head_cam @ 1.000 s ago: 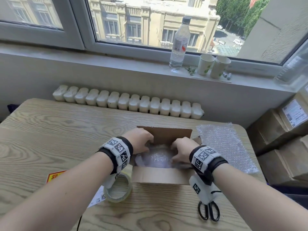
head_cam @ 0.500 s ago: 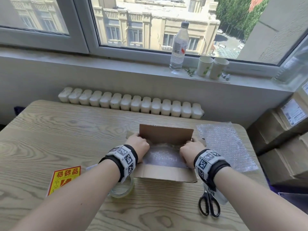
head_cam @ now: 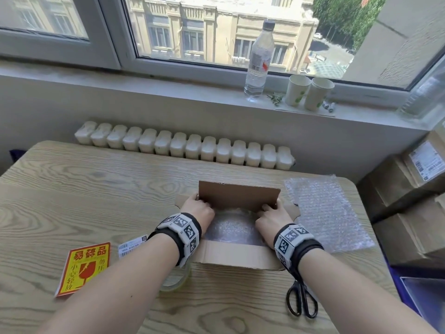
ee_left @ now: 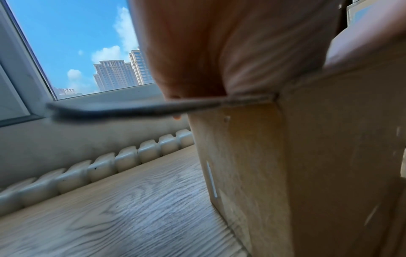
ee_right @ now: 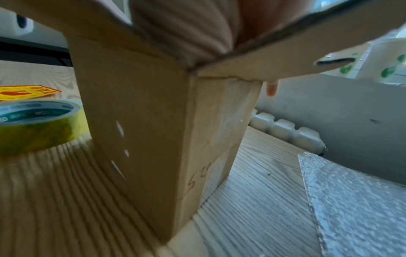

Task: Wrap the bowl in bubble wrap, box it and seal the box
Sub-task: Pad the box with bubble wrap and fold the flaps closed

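A cardboard box stands open near the right end of the bench, closer to the near edge than to the far one. Inside it lies the bowl wrapped in bubble wrap, a pale bubbly bundle that hides the bowl itself. The box's far flap stands upright. The left hand grips the left end of that flap, fingers curled over its edge, and the right hand grips the right end in the same way. The side flaps jut outward beyond both hands.

A spare sheet of bubble wrap lies flat by the right edge of the bench, just beside the box. A roll of clear tape sits at the box's near left corner, partly under the left forearm. Black scissors lie toward the near edge, in front of the box's right corner. A yellow and red fragile sticker and a small white label lie left of the tape.
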`<action>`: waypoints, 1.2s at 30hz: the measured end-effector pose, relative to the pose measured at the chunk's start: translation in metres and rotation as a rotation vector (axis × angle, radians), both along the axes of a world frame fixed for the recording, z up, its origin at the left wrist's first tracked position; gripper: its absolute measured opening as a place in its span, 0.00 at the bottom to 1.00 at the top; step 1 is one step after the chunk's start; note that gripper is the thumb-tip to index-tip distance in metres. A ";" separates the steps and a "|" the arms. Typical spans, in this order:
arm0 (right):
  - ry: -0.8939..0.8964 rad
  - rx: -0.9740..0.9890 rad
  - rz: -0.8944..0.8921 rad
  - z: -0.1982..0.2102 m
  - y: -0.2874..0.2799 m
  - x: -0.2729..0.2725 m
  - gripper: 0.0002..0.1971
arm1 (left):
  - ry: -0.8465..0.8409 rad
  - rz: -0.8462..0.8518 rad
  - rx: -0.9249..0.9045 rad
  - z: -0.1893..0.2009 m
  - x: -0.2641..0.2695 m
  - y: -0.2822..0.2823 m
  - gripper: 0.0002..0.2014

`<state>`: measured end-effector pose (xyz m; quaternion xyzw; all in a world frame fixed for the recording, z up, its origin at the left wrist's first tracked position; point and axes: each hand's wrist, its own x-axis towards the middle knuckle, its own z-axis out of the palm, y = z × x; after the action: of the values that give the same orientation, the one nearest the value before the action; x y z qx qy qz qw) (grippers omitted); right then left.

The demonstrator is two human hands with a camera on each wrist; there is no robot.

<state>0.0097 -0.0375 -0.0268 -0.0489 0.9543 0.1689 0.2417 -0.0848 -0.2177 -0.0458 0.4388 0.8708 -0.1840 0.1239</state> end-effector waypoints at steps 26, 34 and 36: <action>-0.154 -0.198 -0.336 0.055 -0.030 -0.009 0.11 | -0.548 0.334 0.061 0.041 0.042 0.024 0.19; -0.270 -0.354 -0.454 0.030 -0.031 0.003 0.22 | -0.569 0.443 -0.023 0.042 0.045 0.023 0.30; -0.278 -0.358 -0.487 0.030 -0.033 0.003 0.28 | -0.570 0.455 -0.023 0.042 0.047 0.023 0.31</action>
<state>0.0123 -0.0705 0.0030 0.1166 0.9103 -0.0724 0.3905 -0.0377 -0.1951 -0.0035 0.2659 0.8745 -0.0317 0.4043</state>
